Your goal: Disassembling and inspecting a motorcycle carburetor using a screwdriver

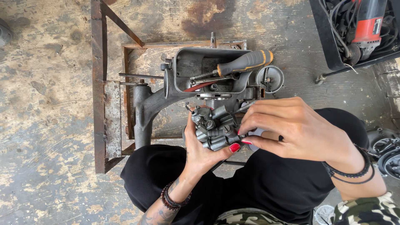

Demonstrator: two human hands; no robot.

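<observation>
My left hand (pixel 203 150) cradles a grey metal carburettor (pixel 214 127) from below, its thumb pressed on the near side. My right hand (pixel 291 127) reaches in from the right, with its fingertips pinched on a small part at the carburettor's right edge. Both hands hover above my lap in black trousers. Just beyond them a grey metal engine casing (pixel 183 71) sits in a rusty steel frame (pixel 98 83). A screwdriver with a black and orange handle (pixel 243 62) lies inside the casing's open cavity.
A black crate (pixel 329 46) at the top right holds a red power tool (pixel 368 21) and cables. Round metal engine parts (pixel 389 154) lie at the right edge. The floor is worn, stained concrete (pixel 46 125).
</observation>
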